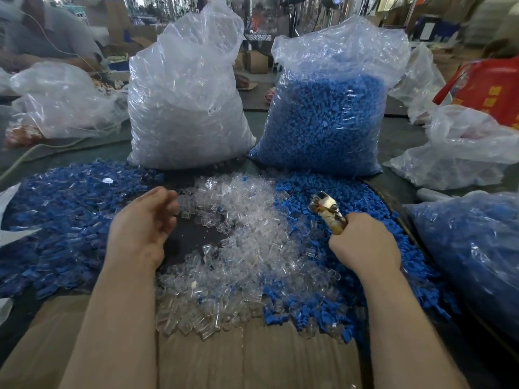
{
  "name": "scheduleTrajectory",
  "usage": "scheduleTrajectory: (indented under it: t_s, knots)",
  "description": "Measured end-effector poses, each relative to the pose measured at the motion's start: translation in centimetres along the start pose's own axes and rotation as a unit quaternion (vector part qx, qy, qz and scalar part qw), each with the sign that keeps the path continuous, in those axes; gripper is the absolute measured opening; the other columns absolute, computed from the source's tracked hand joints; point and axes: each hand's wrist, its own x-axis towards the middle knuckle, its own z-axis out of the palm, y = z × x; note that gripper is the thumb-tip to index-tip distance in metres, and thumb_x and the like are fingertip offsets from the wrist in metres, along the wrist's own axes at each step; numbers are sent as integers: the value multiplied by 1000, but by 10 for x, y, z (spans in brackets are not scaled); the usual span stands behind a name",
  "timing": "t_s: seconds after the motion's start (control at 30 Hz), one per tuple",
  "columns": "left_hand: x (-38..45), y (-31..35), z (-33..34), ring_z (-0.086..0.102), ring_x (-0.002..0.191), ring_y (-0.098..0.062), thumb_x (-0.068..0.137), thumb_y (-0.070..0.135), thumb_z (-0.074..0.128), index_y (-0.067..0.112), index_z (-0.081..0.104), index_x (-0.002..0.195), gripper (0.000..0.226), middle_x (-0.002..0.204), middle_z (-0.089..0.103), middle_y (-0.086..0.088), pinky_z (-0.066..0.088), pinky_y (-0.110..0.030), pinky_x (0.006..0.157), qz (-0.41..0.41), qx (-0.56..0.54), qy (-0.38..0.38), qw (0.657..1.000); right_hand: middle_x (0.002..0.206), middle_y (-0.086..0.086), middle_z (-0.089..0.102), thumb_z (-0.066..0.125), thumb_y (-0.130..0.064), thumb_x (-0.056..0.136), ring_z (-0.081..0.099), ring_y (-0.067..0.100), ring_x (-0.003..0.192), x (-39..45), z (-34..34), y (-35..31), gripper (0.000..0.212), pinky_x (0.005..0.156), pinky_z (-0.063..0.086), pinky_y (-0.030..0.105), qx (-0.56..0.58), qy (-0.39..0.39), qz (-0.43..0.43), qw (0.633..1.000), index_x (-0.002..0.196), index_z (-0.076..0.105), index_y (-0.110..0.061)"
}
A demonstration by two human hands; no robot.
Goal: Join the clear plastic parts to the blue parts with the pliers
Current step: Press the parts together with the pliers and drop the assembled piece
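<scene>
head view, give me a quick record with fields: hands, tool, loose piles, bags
left hand: left hand hovers over the clear parts pile, fingers loosely curled, nothing seen in it
right hand: right hand grips the pliers
piles: blue parts pile on the right, joined blue-and-clear pieces on the left
bags: bag of clear parts beside bag of blue parts

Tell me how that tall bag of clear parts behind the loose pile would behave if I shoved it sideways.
The bag of clear parts would probably slump rather than slide, since its thin film is crinkled and bulging. It looks top-heavy and may tip toward the bag of blue parts beside it. Its open top could spill.
</scene>
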Motion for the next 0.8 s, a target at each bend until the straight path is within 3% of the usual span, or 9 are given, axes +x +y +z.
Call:
scheduleTrajectory:
  t_s: [0.1,0.27,0.33,0.47,0.53,0.67,0.8]
  knots:
    - [-5,-7,10,65,75,-10,87,15,71,22,70,88,7,76,74,6,48,-25,68,80,241,-71,965,72,3,54,64,-22,81,48,19,59,-1,5,-2,14,47,28,26,-17,4,4,1000,78,50,-18]
    - [-2,-30,17,64,75,-9,86,20,74,28,69,92,11,84,67,11,42,-22,58,137,511,-120,840,73,2,51,64,-23,83,46,18,59,-1,7,-2,19,47,27,26,-38,-5,4,999,77,46,-19]
    - [1,-37,18,63,75,-7,87,18,71,31,67,96,17,87,66,12,45,-21,58,155,566,-135,798,73,2,51,64,-23,83,46,18,59,-1,7,-2,20,46,27,26,-45,-5,5,999,76,46,-19]
    - [4,-45,21,64,83,-10,88,14,66,37,66,111,32,107,64,8,51,-24,65,155,611,-179,756,74,2,51,64,-25,84,46,18,60,-1,8,-2,14,46,27,26,-46,-3,-5,999,85,51,-18]
    - [5,-47,22,63,90,-12,88,16,66,35,67,116,33,112,62,5,53,-25,72,163,617,-187,746,74,2,52,64,-25,83,46,18,60,0,9,-1,14,46,27,25,-45,-3,-5,999,85,51,-19]
    - [5,-48,21,58,73,0,87,15,72,33,66,101,24,89,61,16,38,-11,48,165,587,-166,775,75,1,52,64,-23,83,45,17,59,1,10,-1,13,46,27,25,-50,-3,-8,999,85,52,-18]
    - [3,-48,21,57,75,-1,84,16,76,29,64,94,20,89,63,11,37,-14,52,169,576,-150,785,77,2,53,63,-23,84,46,18,60,1,11,1,11,47,28,25,-42,-6,-18,999,87,53,-18]
